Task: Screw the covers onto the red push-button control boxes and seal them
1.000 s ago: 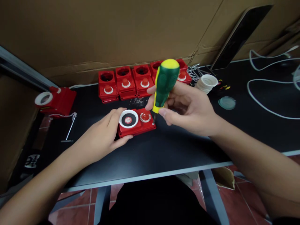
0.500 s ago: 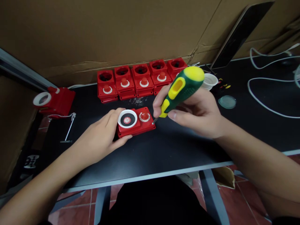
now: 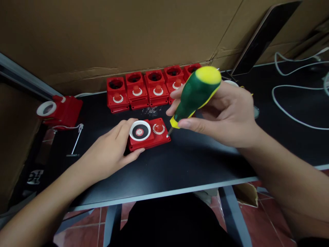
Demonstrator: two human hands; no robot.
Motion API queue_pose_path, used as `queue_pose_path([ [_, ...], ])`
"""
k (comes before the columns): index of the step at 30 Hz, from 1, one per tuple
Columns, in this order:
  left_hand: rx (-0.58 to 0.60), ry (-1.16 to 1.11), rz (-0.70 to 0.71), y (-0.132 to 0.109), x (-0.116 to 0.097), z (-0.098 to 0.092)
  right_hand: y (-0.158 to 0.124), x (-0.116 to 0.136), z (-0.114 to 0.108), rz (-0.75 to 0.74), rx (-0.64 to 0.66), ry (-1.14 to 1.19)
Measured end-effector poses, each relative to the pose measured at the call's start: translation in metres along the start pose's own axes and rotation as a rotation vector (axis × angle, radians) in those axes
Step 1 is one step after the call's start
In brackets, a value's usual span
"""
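A red box (image 3: pixel 161 138) with a white-ringed black disc (image 3: pixel 139 130) and a round red lamp (image 3: pixel 158 128) lies on the black table. My left hand (image 3: pixel 113 149) grips its left end, thumb along the front edge and fingers behind. My right hand (image 3: pixel 218 113) holds a green and yellow screwdriver (image 3: pixel 196 91), tilted with its handle up and to the right. The screwdriver's tip meets a small silvery screw at the box's right front corner.
Several red boxes (image 3: pixel 157 90) stand in a row by the cardboard wall (image 3: pixel 128 37). Another red box (image 3: pixel 67 111) and a metal T-shaped tool (image 3: pixel 76 142) are at left. White cables (image 3: pixel 288 112) lie at right. The table's front edge (image 3: pixel 164 195) is near my body.
The screwdriver has turned in my right hand, and its handle stands a little more upright. My right hand has shifted slightly right. My left hand and the box remain in place.
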State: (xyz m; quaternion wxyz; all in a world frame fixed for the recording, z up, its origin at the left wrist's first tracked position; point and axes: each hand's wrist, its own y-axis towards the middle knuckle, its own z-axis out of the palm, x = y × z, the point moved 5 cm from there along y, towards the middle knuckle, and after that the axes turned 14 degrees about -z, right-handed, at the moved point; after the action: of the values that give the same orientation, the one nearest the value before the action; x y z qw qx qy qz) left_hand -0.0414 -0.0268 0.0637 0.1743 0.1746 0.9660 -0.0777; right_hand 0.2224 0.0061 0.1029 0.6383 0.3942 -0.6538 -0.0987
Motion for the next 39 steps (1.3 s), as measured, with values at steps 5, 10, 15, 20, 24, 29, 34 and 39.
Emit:
queue_pose_path([
  [5,-0.006,0.020,-0.003,0.000,0.001,0.001,0.005,0.002,0.001,-0.024,0.066,0.021],
  [10,-0.018,0.019,0.017,0.000,0.000,0.002,0.002,-0.003,0.001,0.027,0.040,-0.021],
  [15,0.003,0.004,-0.008,0.000,0.002,0.002,0.004,-0.009,-0.008,-0.029,-0.120,-0.059],
  [20,-0.004,0.008,0.000,0.001,0.002,0.001,0.006,-0.011,-0.013,-0.036,-0.094,-0.055],
  [24,-0.004,0.009,0.007,0.001,0.001,0.002,0.000,-0.012,0.006,0.140,0.368,-0.348],
  [29,0.000,-0.018,0.001,0.001,0.001,0.001,-0.008,-0.017,0.025,0.169,0.728,-0.672],
  [34,-0.008,-0.016,-0.019,0.001,0.002,0.001,-0.007,-0.019,0.026,0.190,0.762,-0.698],
  [39,-0.022,-0.010,0.000,0.001,0.003,0.002,-0.006,-0.022,0.026,0.206,0.720,-0.679],
])
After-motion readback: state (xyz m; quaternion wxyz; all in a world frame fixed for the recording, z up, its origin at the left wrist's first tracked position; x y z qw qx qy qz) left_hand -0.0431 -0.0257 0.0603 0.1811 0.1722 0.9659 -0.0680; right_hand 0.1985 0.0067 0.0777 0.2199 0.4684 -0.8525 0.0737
